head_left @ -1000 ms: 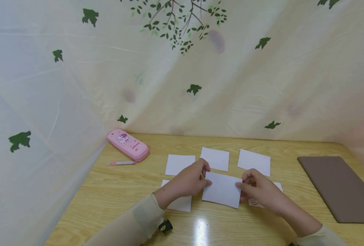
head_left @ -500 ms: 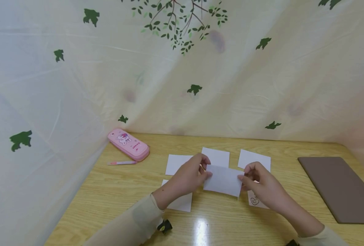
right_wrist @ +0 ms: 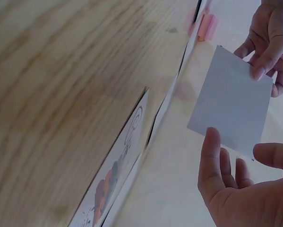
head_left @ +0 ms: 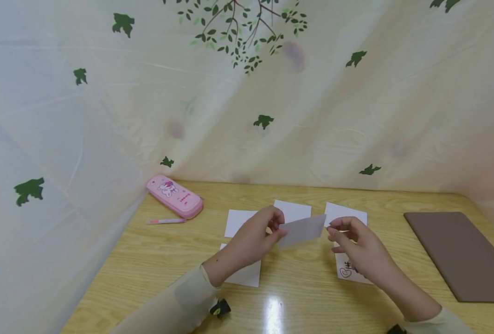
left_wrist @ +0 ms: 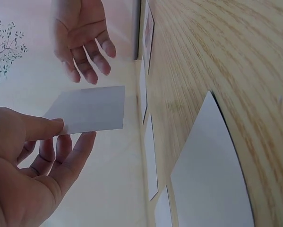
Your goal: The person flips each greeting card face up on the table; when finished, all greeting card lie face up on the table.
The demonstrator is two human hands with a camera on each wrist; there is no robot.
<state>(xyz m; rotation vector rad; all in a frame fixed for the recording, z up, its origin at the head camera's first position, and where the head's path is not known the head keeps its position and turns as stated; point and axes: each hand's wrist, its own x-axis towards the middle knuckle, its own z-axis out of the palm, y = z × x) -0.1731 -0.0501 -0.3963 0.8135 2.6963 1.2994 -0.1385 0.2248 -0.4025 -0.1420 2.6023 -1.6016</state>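
Note:
My left hand (head_left: 260,241) pinches a blank white card (head_left: 303,230) by its left edge, thumb on the near face. The card is held up above the table, tilted, and its other side is hidden in the head view. My right hand (head_left: 361,248) is just off the card's right edge, fingers apart and loosely bent, holding nothing. In the right wrist view its fingertips (right_wrist: 212,135) lie close to the card's lower edge. Below the right hand lies a card with a drawing (head_left: 349,272), partly covered; coloured patches on it appear in the right wrist view.
Several white cards lie on the wooden table (head_left: 180,273), among them a back-middle card (head_left: 294,209) and a front-left card (head_left: 247,273). A pink pencil case (head_left: 175,196) and a pen (head_left: 166,221) lie at the back left. A brown board (head_left: 455,255) is at the right.
The card has been raised from near the table and turned, so its right side tips up. My right hand has let go of it; the left still holds it.

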